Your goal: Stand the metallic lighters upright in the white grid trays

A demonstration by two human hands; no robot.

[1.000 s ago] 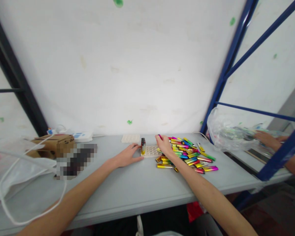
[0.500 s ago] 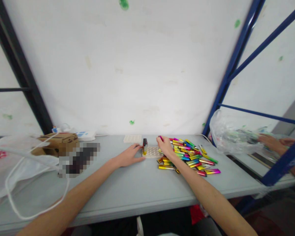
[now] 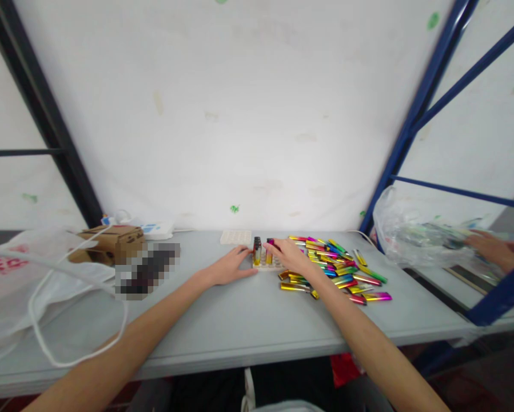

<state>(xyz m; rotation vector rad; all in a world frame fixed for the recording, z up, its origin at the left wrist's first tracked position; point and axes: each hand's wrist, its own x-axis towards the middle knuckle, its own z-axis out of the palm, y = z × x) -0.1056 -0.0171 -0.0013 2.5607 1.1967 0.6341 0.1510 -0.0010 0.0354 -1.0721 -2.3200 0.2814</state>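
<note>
A small white tray with rows of holes [image 3: 263,267] lies on the table in front of me. Upright lighters with gold bodies and black tops [image 3: 257,252] stand in a row along its left side. My left hand [image 3: 230,265] rests at the tray's left edge, thumb and fingers apart around that end. Over the tray, my right hand [image 3: 291,256] grips a gold and purple lighter [image 3: 269,253], held upright; whether its base sits in a hole I cannot tell. A loose pile of shiny multicoloured lighters [image 3: 340,274] spreads to the right, partly behind my right forearm.
A second white holed tray [image 3: 236,236] lies farther back. On the left are a cardboard box [image 3: 122,243], a plastic bag [image 3: 8,286], a white cable loop [image 3: 79,363] and a blurred-out dark object [image 3: 151,272]. A blue post [image 3: 411,131] stands right; beyond it, another person's hands [image 3: 490,246] near clear plastic [image 3: 400,234].
My right hand has moved down and left from above the pile's edge, bringing the lighter upright over the tray. My left hand stays by the tray. The view has shifted slightly.
</note>
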